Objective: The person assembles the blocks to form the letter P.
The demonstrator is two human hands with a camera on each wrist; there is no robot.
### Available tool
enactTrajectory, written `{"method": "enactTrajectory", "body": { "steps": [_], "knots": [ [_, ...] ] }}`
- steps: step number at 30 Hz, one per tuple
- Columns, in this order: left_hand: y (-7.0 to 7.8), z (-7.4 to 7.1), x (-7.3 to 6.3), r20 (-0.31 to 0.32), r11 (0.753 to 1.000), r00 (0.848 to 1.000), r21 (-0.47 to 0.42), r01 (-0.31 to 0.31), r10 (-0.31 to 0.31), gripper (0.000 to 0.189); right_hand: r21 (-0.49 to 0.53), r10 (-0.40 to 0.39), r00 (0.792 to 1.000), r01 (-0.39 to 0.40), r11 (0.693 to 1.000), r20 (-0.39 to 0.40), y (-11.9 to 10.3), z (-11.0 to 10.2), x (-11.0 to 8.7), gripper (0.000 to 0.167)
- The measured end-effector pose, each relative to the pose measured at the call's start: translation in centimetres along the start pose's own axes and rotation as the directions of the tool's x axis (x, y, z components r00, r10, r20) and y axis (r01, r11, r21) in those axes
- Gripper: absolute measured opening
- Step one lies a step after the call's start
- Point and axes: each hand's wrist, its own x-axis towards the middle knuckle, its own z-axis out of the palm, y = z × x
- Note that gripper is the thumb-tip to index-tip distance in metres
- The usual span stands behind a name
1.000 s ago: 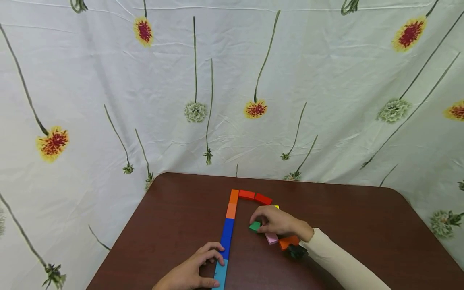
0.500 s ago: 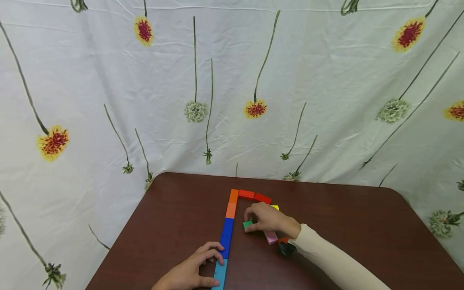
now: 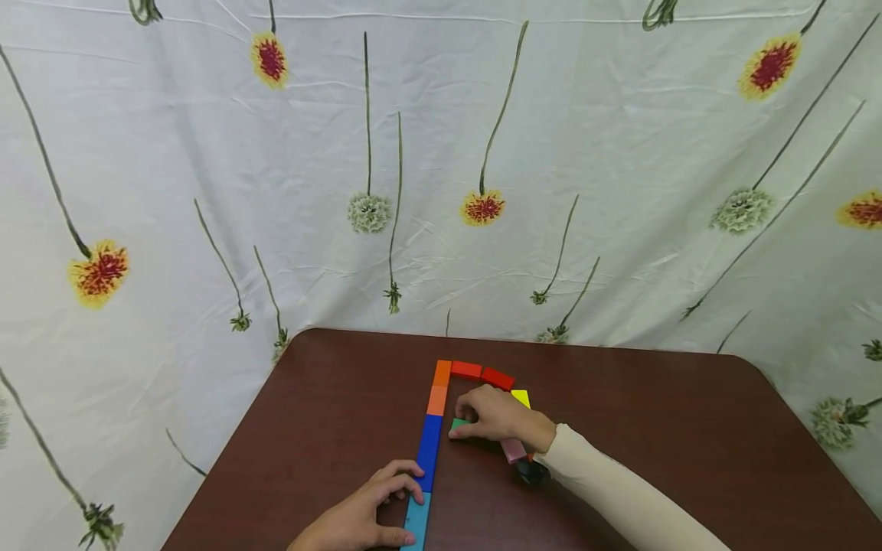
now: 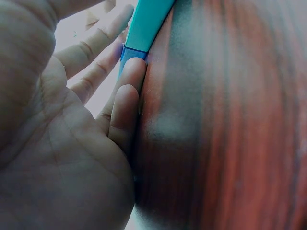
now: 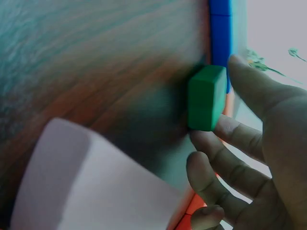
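Note:
My right hand pinches a green block between thumb and fingertips. In the head view it is just right of a straight row, with only part of the green block showing. The row has orange blocks at the far end, then dark blue blocks and a light blue section nearest me. My left hand rests along the row's left side with spread, slightly bent fingers touching the dark blue and light blue blocks. In the left wrist view its fingers lie beside the light blue block.
Red blocks curve right from the row's far end toward a yellow block. A pink block lies partly under my right forearm, near a dark object at the wrist. A flowered cloth hangs behind the brown table.
My right hand has moved left with the green block, closer to the straight row. More of the yellow block shows and the orange block by the wrist is now mostly covered. My left hand stays put.

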Motion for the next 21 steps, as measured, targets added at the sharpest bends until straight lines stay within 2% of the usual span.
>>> {"method": "enactTrajectory", "body": {
  "steps": [6, 10, 21],
  "knots": [
    [0.0, 0.0, 0.0, -0.009, 1.0, 1.0, 0.016, 0.022, -0.022, 0.028, 0.087, -0.069, 0.996, 0.064, 0.994, 0.053, 0.3, -0.7, -0.5, 0.032],
    [0.1, 0.0, 0.0, -0.007, 1.0, 1.0, 0.015, 0.023, -0.023, 0.027, 0.098, -0.091, 0.993, 0.084, 0.992, 0.077, 0.3, -0.9, -0.6, 0.033],
    [0.1, -0.1, -0.1, -0.005, 0.999, 0.999, 0.01, 0.034, -0.034, 0.027, 0.078, -0.097, 0.995, 0.094, 0.992, 0.025, 0.1, -1.1, -1.2, 0.035]
  ]
}}
